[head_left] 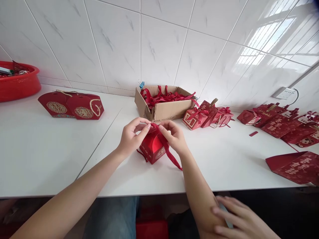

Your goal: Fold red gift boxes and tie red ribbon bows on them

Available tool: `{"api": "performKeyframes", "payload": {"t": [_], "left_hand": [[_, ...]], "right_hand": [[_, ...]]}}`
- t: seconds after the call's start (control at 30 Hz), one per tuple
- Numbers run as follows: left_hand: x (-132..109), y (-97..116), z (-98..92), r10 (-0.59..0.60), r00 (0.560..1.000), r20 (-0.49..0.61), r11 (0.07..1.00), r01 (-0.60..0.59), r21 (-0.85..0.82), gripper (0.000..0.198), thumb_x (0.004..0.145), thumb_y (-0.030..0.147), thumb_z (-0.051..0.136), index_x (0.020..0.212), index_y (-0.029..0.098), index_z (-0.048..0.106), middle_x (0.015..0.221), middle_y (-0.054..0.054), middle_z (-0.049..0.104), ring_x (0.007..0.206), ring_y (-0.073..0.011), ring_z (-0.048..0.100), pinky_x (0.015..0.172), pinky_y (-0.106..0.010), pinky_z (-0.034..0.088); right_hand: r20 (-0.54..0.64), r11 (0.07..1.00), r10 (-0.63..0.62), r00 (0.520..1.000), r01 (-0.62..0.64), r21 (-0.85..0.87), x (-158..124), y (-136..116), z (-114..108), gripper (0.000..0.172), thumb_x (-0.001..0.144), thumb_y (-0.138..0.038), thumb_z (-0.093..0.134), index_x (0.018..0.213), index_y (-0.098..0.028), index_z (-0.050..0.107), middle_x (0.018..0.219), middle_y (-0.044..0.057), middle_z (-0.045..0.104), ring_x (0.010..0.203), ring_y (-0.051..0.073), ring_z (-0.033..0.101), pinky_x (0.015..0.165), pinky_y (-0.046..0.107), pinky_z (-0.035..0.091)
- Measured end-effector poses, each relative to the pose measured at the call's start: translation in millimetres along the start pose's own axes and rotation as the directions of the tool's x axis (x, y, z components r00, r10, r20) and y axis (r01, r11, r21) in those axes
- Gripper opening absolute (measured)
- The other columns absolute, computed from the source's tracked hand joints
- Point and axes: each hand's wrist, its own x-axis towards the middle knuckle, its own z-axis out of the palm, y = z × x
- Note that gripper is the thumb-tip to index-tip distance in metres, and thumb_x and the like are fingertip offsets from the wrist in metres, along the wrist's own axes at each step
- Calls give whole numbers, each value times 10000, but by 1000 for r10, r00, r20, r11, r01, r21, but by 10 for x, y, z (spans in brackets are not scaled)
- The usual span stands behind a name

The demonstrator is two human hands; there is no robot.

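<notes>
A small red gift box [149, 152] is set on the white table [119, 179], at about the middle of its length and nearer the front edge than the left or right edge. The box is turned cornerwise: one lower corner is pointed at the front edge, and a gold medallion is shown on the side angled toward the front right. Its body is compact, so a long axis cannot be told with certainty.

A red ribbon [171, 156] is gathered at the box's top. Its long axis is slanted from there down toward the front edge and to the right, where a loose end is hung beside the box. The ribbon is pinched at the top between the thumb and forefinger of the left hand [131, 136], and just beside that point it is gripped likewise by the right hand [175, 135].

Toward the back edge, a cardboard carton [171, 110] is filled with loose ribbons [163, 98]. Two rope-handled boxes [86, 107] are placed toward the back left corner, and bow-tied boxes [195, 118] are stood right of the carton. Near the front right corner a larger red package [295, 167] is laid. The right forearm is overlapped by another person's blurred hand [238, 217].
</notes>
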Motion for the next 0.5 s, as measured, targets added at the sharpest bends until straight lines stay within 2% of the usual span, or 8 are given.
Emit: {"api": "performKeyframes", "payload": {"t": [0.13,0.37,0.5], "left_hand": [[-13,14,21,111,994,1,992,-111,54,145,845,313,607,855,170,627,853,-42,668,806,-155,650,792,-286,544],[-9,10,40,144,989,23,979,-146,145,146,844,318,580,838,178,624,859,-45,665,817,-163,636,789,-300,537],[-1,-16,-9,189,977,95,944,-207,256,164,809,257,573,947,191,631,965,-56,681,929,-194,624,850,-340,507]], "right_hand": [[31,996,49,998,-51,71,-16,-26,18,293,813,-493,607,854,-203,598,773,1,626,651,111,548,608,246,447],[63,982,123,990,-131,135,14,10,26,327,747,-516,669,776,-196,605,726,0,628,627,110,552,582,238,446],[61,968,151,987,-161,195,8,15,2,305,733,-487,697,760,-197,605,707,-6,619,604,102,539,567,234,438]]}}
